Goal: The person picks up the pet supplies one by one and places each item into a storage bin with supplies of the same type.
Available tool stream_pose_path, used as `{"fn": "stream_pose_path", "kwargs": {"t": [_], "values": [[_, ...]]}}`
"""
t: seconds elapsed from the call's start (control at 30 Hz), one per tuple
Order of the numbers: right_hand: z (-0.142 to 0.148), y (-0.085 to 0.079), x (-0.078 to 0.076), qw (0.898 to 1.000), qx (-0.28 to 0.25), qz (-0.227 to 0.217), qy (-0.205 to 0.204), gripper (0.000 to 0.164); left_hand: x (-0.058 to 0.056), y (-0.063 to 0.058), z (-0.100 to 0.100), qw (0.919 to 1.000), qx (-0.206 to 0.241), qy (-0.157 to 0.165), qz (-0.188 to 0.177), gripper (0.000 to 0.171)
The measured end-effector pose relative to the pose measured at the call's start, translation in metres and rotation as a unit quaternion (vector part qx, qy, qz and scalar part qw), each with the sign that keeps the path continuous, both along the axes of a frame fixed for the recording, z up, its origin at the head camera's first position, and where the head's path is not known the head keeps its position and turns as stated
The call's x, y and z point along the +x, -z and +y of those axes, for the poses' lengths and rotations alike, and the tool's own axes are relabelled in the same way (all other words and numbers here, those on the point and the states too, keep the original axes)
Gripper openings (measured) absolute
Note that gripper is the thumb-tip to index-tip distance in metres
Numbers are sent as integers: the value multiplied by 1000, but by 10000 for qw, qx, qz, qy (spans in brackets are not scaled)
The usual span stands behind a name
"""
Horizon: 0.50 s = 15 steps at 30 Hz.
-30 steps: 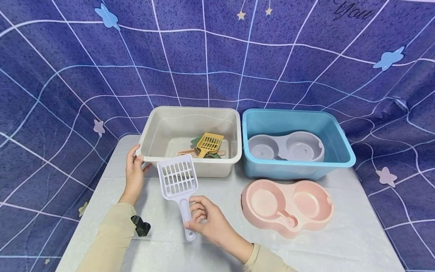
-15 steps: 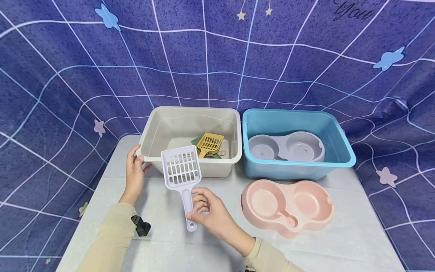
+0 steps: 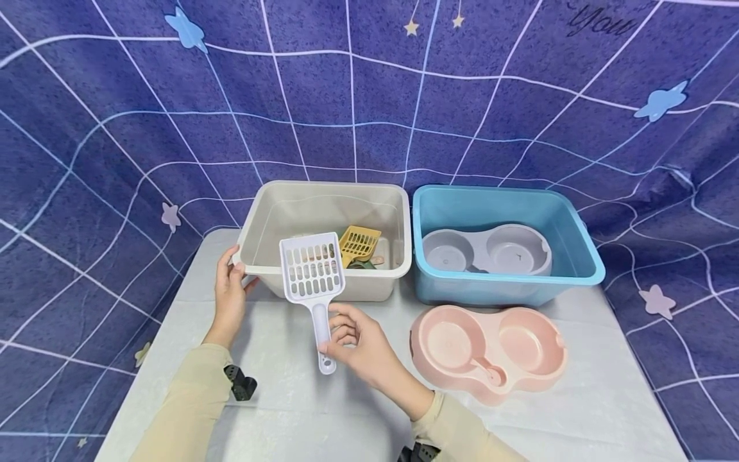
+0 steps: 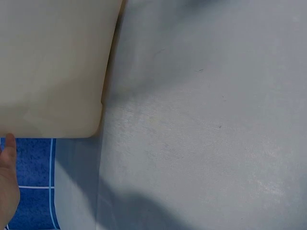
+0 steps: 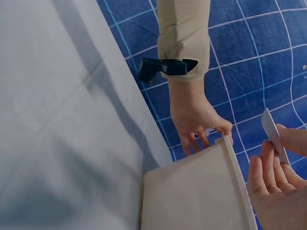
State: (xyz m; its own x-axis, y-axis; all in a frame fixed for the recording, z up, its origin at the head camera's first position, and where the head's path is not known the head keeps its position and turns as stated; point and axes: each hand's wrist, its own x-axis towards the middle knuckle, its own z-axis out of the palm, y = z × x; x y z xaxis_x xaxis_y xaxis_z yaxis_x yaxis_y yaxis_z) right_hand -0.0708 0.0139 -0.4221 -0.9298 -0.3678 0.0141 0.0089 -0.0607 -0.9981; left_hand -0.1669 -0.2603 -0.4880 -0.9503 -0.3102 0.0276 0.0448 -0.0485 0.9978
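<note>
My right hand pinches the handle of a lavender slotted litter scoop, raised with its blade up. In the head view the blade overlaps the front wall of a beige litter box. My left hand grips that box at its front left corner, the thumb at the rim. Inside the box lie a yellow litter scoop and some green and wooden-looking pieces, partly hidden by the lavender blade. The right wrist view catches the end of the scoop's handle between thumb and fingers.
To the right stands a blue litter box with a grey double pet bowl in it. A pink double pet bowl sits before it on the white-covered table. A purple-blue patterned curtain closes off the back and sides.
My right hand has raised the lavender scoop and shifted it slightly right, so its blade now covers more of the beige box. The left hand has stayed at the box's corner.
</note>
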Motion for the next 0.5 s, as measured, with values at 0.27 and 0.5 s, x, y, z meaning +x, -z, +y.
{"fn": "stream_pose_path", "kwargs": {"t": [0.27,0.5], "values": [[-7,-10,-9,9999,-26,17,122,56,0,4,-2,9999,-60,10,138,43],[-12,-15,-18,9999,-7,-1,106,56,0,6,-4,9992,-51,58,382,42]]}}
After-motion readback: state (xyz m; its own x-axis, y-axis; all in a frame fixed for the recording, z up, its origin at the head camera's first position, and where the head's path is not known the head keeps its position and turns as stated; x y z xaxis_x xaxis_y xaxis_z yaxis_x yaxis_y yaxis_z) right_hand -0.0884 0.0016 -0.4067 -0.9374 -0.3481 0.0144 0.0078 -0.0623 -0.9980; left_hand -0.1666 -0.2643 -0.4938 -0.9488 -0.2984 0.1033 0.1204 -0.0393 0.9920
